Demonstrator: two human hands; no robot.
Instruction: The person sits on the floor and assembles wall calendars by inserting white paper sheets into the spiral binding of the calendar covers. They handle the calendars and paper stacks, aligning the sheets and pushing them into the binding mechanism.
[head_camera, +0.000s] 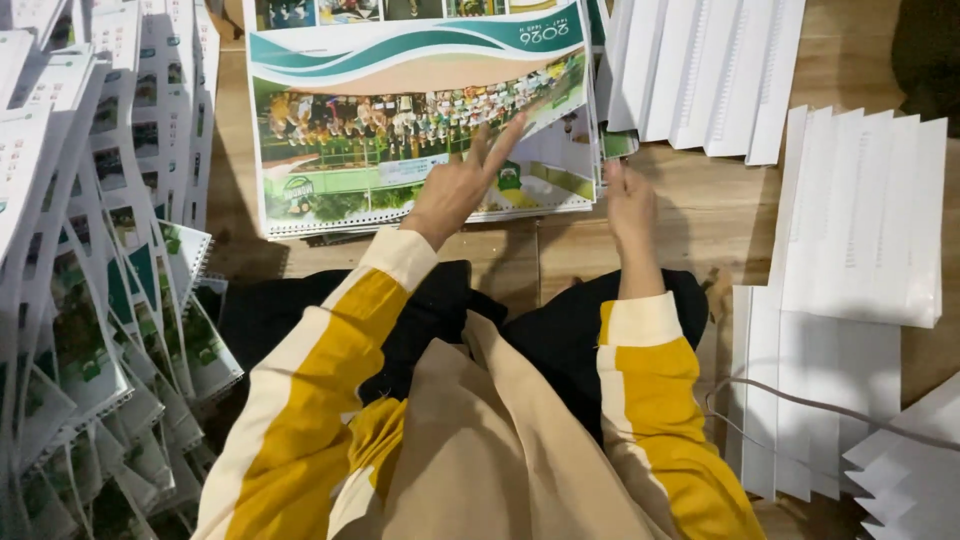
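Stack of glossy green-and-white printed calendar sheets with punched lower edges (420, 110), laid on the wooden floor (700, 200): steadied under the spread left hand (455, 190), right edge pinched by the right hand (625, 200); squaring step judged in hand, even edge alignment being required next.

Print-finishing or binding workshop. Fanned stacks of printed calendars (90, 250) fill left of frame, more colour sheets (400, 110) at top centre, fanned white sheets (860, 220) at right, all spread over wooden floor (700, 210).
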